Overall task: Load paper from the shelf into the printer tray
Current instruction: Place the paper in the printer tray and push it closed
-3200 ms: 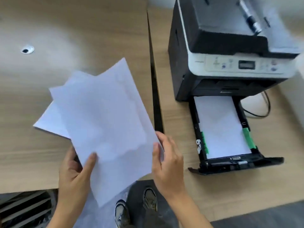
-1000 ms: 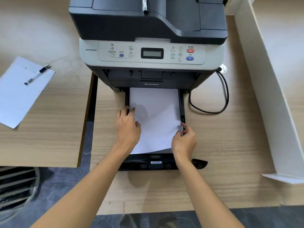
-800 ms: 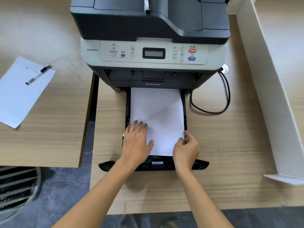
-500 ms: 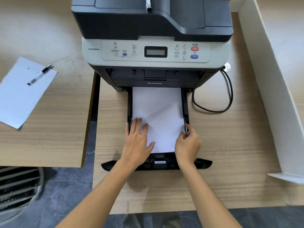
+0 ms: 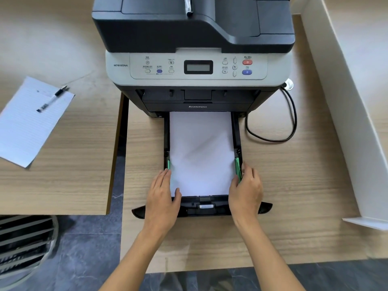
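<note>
The printer [image 5: 197, 66] stands on the wooden desk with its black paper tray [image 5: 201, 207] pulled out toward me. A stack of white paper [image 5: 201, 154] lies flat in the tray between two green side guides. My left hand [image 5: 161, 198] rests flat on the tray's left edge, fingers straight, thumb on the paper's near left corner. My right hand [image 5: 245, 192] is at the tray's right wall, thumb and fingers pinching the right green guide [image 5: 237, 169].
A lined sheet [image 5: 31, 120] with a pen [image 5: 52, 98] lies on the left desk, across a dark gap [image 5: 119, 154]. A black cable [image 5: 291, 122] loops right of the printer. A white partition [image 5: 346, 101] runs along the right. A wire basket [image 5: 25, 244] stands lower left.
The loose sheets went from my hands into the tray. In the last second my left hand slid off the paper's top to the tray's left edge; my right hand stayed at the right guide.
</note>
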`<action>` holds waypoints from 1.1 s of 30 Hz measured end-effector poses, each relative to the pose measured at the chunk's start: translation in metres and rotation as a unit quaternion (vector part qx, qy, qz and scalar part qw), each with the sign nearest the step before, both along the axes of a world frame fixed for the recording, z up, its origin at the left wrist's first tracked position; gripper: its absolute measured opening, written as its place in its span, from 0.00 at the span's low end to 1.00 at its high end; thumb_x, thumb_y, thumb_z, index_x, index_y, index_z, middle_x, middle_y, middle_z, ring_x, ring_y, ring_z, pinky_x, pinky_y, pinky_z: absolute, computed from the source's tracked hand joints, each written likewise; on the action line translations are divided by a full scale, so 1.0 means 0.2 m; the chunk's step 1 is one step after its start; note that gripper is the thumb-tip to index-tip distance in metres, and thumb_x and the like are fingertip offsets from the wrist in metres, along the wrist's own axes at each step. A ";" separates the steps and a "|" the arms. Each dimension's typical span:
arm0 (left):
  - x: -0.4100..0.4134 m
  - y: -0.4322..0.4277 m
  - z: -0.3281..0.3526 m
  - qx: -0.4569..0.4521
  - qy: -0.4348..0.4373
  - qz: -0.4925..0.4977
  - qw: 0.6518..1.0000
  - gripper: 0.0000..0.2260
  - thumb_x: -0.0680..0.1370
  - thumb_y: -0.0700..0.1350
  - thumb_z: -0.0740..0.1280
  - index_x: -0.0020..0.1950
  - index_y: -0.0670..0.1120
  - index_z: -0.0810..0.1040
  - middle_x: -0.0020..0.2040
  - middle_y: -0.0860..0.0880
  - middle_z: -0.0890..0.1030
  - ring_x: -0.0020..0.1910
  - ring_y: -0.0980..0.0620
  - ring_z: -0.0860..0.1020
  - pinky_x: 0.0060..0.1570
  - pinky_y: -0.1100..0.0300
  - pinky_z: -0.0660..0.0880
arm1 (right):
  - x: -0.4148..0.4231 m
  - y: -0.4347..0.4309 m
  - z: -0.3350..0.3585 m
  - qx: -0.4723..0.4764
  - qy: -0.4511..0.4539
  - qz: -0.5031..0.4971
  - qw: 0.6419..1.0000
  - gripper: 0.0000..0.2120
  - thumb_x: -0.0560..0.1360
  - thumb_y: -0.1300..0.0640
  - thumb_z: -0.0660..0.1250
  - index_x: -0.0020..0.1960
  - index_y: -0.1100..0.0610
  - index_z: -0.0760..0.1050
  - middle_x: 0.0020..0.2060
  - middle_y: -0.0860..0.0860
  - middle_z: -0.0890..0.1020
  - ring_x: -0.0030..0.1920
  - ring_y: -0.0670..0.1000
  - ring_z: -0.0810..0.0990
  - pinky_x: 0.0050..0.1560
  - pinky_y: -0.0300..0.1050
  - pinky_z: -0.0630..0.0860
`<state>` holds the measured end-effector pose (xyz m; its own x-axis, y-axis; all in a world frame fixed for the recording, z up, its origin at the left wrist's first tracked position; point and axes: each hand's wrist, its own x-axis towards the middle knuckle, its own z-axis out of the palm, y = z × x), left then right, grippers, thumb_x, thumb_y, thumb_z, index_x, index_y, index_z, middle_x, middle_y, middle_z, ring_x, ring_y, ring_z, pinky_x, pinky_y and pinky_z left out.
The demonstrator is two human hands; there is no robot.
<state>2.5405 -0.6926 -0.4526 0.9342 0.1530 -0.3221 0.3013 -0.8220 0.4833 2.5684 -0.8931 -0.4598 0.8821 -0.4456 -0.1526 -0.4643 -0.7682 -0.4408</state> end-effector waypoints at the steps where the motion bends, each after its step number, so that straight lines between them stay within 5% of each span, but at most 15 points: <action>1: 0.01 0.00 0.01 -0.022 0.004 0.024 0.999 0.27 0.81 0.46 0.63 0.79 0.45 0.63 0.78 0.51 0.65 0.79 0.53 0.61 0.76 0.63 0.53 | 0.00 -0.01 -0.01 0.012 0.004 -0.003 1.000 0.22 0.77 0.63 0.67 0.71 0.59 0.72 0.55 0.53 0.79 0.55 0.55 0.79 0.55 0.50 0.78; 9: 0.10 0.00 0.08 -0.166 0.054 0.154 0.973 0.25 0.79 0.48 0.66 0.76 0.49 0.68 0.72 0.54 0.74 0.72 0.54 0.71 0.72 0.52 0.68 | 0.03 0.03 -0.03 0.088 0.002 -0.052 0.995 0.21 0.75 0.61 0.67 0.68 0.61 0.75 0.55 0.53 0.82 0.56 0.55 0.80 0.53 0.42 0.72; 14: 0.12 0.04 0.07 -0.184 0.052 0.147 0.970 0.23 0.79 0.49 0.67 0.74 0.52 0.71 0.68 0.57 0.76 0.59 0.62 0.75 0.61 0.61 0.69 | 0.08 0.00 -0.03 0.115 0.039 -0.097 0.988 0.24 0.70 0.56 0.68 0.66 0.58 0.78 0.54 0.54 0.85 0.55 0.59 0.82 0.58 0.55 0.79; 18: 0.13 0.11 0.08 -0.248 0.074 0.145 0.955 0.23 0.79 0.46 0.68 0.74 0.51 0.71 0.68 0.56 0.78 0.62 0.62 0.74 0.67 0.58 0.71 | 0.07 -0.04 -0.01 0.143 0.072 -0.065 0.985 0.26 0.70 0.57 0.68 0.68 0.58 0.77 0.56 0.54 0.84 0.58 0.58 0.81 0.60 0.54 0.77; 21: 0.07 0.18 0.11 -0.222 0.073 0.082 0.969 0.26 0.78 0.50 0.70 0.75 0.56 0.68 0.74 0.57 0.71 0.71 0.62 0.69 0.72 0.55 0.67 | -0.03 -0.09 0.05 0.196 0.076 0.003 0.978 0.34 0.73 0.55 0.69 0.77 0.57 0.64 0.72 0.53 0.73 0.74 0.55 0.69 0.73 0.53 0.68; 25: -0.17 0.19 0.18 -0.075 -0.056 0.087 0.992 0.43 0.69 0.59 0.77 0.79 0.58 0.61 0.80 0.63 0.57 0.80 0.62 0.49 0.78 0.51 0.44 | -0.28 -0.20 0.20 0.063 -0.017 0.057 0.996 0.51 0.72 0.41 0.71 0.82 0.55 0.43 0.82 0.49 0.48 0.81 0.47 0.43 0.79 0.46 0.46; 29: -0.43 0.11 0.16 -0.169 -0.019 0.272 0.947 0.59 0.58 0.57 0.82 0.80 0.64 0.48 0.81 0.62 0.53 0.80 0.57 0.54 0.77 0.46 0.55 | -0.54 -0.24 0.21 0.185 0.039 -0.055 0.980 0.67 0.62 0.36 0.78 0.79 0.43 0.29 0.80 0.40 0.37 0.80 0.43 0.40 0.77 0.50 0.48; 33: -0.48 -0.03 0.05 -0.218 -0.031 0.350 0.910 0.64 0.56 0.50 0.85 0.80 0.64 0.45 0.81 0.59 0.54 0.79 0.59 0.57 0.78 0.49 0.56 | -0.59 -0.18 0.11 0.237 0.050 -0.086 0.966 0.69 0.59 0.39 0.82 0.78 0.39 0.31 0.77 0.33 0.44 0.76 0.38 0.48 0.76 0.50 0.53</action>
